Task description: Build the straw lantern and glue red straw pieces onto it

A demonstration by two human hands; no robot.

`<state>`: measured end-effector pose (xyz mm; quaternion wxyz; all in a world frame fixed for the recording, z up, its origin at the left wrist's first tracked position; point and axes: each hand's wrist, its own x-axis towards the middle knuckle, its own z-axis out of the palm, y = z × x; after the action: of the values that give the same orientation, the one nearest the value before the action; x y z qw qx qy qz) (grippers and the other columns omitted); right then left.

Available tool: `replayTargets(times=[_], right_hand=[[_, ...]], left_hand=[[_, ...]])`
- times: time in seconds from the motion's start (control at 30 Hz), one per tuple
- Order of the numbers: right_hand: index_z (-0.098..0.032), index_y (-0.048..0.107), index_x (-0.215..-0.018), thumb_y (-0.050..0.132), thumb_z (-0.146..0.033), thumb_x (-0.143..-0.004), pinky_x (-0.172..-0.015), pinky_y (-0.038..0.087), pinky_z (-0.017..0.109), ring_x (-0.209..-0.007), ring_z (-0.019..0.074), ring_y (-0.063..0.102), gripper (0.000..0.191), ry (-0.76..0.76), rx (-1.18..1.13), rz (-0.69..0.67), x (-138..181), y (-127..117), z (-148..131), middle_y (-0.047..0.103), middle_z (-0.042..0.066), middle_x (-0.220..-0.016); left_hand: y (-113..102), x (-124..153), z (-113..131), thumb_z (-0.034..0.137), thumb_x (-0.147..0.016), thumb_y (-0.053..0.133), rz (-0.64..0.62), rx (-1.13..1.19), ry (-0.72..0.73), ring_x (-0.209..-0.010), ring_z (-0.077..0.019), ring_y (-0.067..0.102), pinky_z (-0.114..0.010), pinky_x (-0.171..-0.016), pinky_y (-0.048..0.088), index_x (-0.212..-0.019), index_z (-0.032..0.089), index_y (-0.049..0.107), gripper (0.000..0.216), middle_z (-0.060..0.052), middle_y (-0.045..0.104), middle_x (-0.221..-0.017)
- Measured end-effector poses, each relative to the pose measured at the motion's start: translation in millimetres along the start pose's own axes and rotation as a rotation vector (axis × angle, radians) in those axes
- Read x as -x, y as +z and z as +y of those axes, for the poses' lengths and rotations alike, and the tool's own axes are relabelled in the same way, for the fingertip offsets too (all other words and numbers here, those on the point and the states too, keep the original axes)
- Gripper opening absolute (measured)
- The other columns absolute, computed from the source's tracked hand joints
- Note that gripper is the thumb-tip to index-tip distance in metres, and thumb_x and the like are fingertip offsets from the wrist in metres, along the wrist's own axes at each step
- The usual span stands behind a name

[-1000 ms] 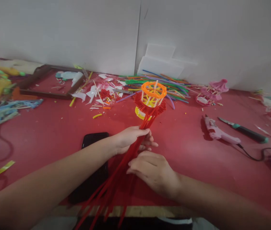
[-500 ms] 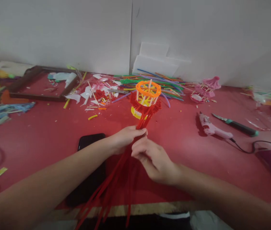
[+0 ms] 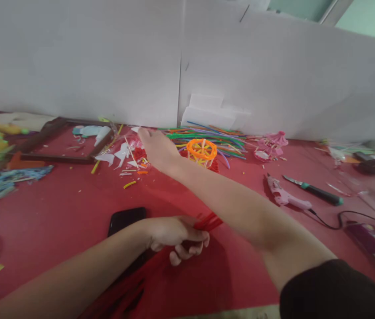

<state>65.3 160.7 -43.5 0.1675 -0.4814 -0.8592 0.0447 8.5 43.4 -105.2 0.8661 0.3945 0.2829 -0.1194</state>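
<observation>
My left hand (image 3: pixel 180 239) is closed around a bundle of red pipe cleaners (image 3: pixel 210 221), whose long ends trail down toward the table's front edge. Stretched across in front, my right arm partly covers a small craft frame with an orange ring (image 3: pixel 201 149) on top, yellow spokes and a red fringe. At the back, my right hand (image 3: pixel 156 148) reaches over a pile of white and pink scraps (image 3: pixel 121 153). Its fingertips point away from me, so I cannot see whether they grip anything.
Coloured pipe cleaners (image 3: pixel 207 133) lie along the wall. On the right are a pink glue gun (image 3: pixel 287 195), a craft knife (image 3: pixel 316 190), a purple box (image 3: pixel 373 246) and a pink model (image 3: pixel 272 145). A black phone (image 3: pixel 127 219) lies beneath my left forearm; a brown frame (image 3: pixel 57 157) sits back left.
My right hand has left the red bundle and moved forward and left to the scrap pile. My left hand keeps its hold on the red pipe cleaners. The view has tilted up.
</observation>
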Motion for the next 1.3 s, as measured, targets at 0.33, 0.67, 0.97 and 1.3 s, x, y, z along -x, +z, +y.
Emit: replayTargets(times=[0.33, 0.67, 0.97, 1.3], right_hand=[[-0.015, 0.064, -0.112, 0.049, -0.015, -0.095, -0.107, 0.043, 0.04, -0.119, 0.0213, 0.058, 0.022, -0.262, -0.305, 0.355, 88, 1, 10, 0.067, 0.012, -0.123], [-0.022, 0.058, -0.091, 0.056, -0.048, -0.094, -0.052, 0.042, 0.023, -0.055, 0.0097, 0.049, 0.027, 0.56, -0.877, 0.645, 207, 5, 88, 0.053, -0.005, -0.066], [-0.022, 0.061, -0.097, 0.079, -0.038, -0.077, -0.047, 0.053, 0.022, -0.046, 0.0092, 0.06, 0.032, 0.554, -1.264, 0.383, 208, 20, 73, 0.064, -0.006, -0.065], [-0.023, 0.063, -0.102, 0.089, -0.029, -0.065, -0.06, 0.059, 0.024, -0.062, 0.0103, 0.068, 0.046, 0.492, -1.61, 0.206, 210, 17, 57, 0.073, -0.001, -0.08]], left_hand=[[-10, -5, 5, 0.055, -0.085, 0.063, 0.053, 0.283, 0.169, -0.035, -0.0004, 0.017, -0.015, -0.034, 0.009, -0.073, 0.015, 0.05, 0.043, 0.005, 0.044, -0.058], [9, -8, 1, 0.032, -0.1, 0.042, 0.268, 0.263, 0.346, -0.036, -0.0041, 0.036, -0.015, -0.036, 0.035, -0.09, 0.017, 0.054, 0.022, 0.005, 0.051, -0.059], [11, -14, -2, 0.037, -0.095, 0.051, 0.298, 0.047, 0.448, -0.044, -0.0076, 0.052, -0.017, -0.039, 0.04, -0.101, 0.015, 0.053, 0.022, -0.002, 0.065, -0.072], [13, -16, 2, 0.039, -0.096, 0.052, 0.496, -0.018, 0.615, -0.036, -0.0025, 0.043, -0.013, -0.033, 0.034, -0.097, 0.017, 0.047, 0.023, 0.002, 0.063, -0.069]])
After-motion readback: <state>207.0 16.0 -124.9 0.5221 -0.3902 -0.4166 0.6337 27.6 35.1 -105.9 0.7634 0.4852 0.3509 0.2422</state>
